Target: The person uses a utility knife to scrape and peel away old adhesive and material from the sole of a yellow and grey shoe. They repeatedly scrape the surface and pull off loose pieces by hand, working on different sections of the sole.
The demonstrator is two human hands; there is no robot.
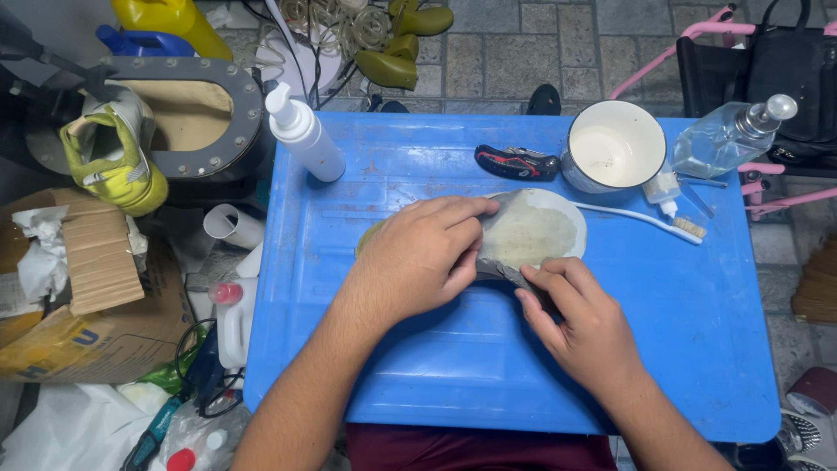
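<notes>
A shoe lies sole-up (534, 234) in the middle of a blue plastic table (680, 331); its pale, worn sole faces me. My left hand (423, 255) covers the shoe's left end and presses it down. My right hand (580, 327) pinches the near edge of the sole with thumb and fingers. Most of the shoe's upper is hidden under my hands.
On the table stand a white spray bottle (302, 133), a white enamel mug (612, 146), a folding knife (516, 162), a white toothbrush (645, 218), a small dropper bottle (664, 192) and a clear glass bottle (728, 135). A yellow sneaker (118, 157), cardboard box (91, 288) and clutter crowd the floor at left.
</notes>
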